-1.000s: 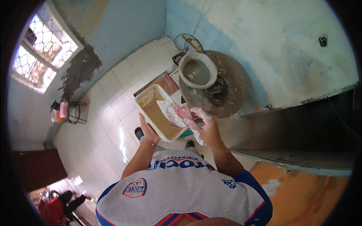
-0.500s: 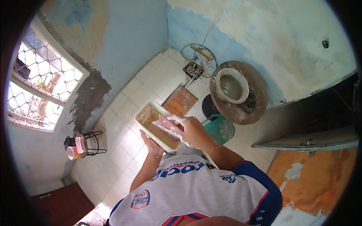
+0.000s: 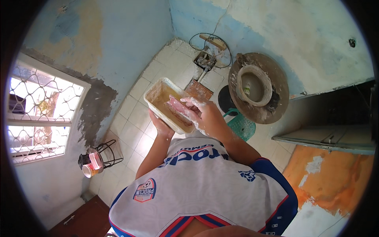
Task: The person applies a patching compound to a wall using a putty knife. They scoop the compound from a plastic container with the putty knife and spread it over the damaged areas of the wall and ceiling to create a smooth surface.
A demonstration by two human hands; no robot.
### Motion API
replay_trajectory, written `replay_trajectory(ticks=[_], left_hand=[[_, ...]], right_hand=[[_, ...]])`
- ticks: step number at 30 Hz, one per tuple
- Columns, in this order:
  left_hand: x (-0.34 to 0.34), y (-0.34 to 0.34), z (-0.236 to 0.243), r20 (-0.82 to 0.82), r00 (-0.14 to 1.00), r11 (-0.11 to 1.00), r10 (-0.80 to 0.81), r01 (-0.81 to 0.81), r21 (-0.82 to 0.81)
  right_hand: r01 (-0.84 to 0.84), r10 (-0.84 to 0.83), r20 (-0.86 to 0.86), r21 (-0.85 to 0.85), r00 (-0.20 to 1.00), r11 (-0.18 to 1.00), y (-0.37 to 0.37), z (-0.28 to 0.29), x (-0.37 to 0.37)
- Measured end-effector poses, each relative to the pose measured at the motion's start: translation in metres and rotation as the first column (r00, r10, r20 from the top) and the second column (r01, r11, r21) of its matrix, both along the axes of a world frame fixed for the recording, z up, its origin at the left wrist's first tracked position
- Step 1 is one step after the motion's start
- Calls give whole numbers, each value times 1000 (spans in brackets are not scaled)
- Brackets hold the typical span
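In front of my chest, my left hand (image 3: 161,125) supports a rectangular cream-coloured tub (image 3: 162,114) from its left side and underneath. The tub is tilted, and pasty residue smears its inside. My right hand (image 3: 206,113), spotted with white paste, grips a flat pink spreader (image 3: 177,106) with paste on it. The spreader's far edge lies over the tub's inside; I cannot tell whether it touches the bottom. Part of my left fingers is hidden beneath the tub.
A round brown tabletop (image 3: 282,93) bears a pale basin (image 3: 241,87). Close by are a green plastic seat (image 3: 244,129) and a floor pit with pipes (image 3: 205,60). A black stool (image 3: 113,152) holds containers beside the grilled window (image 3: 41,112). A dark cabinet (image 3: 335,138) stands right.
The tub has risen and tilted more, its inside turned toward the right. My right hand has moved up and slightly right with the spreader. The whole view has shifted a little.
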State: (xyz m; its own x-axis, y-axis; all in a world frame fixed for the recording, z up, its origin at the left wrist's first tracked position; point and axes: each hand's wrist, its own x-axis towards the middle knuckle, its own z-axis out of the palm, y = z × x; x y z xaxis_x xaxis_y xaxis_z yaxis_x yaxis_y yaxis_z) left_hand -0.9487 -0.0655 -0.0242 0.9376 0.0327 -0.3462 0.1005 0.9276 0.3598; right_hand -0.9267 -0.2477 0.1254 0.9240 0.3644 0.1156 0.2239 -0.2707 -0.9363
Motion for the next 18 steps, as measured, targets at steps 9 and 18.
replay_trajectory(ticks=[9,18], left_hand=[[135,-2,12,-101,994,994,-30,41,104],[326,27,-12,-145,946,953,-291,300,45]], right_hand=[[55,-54,18,-44,998,998,-6,-8,100],[257,-257,-22,17,966,966,27,-33,251]])
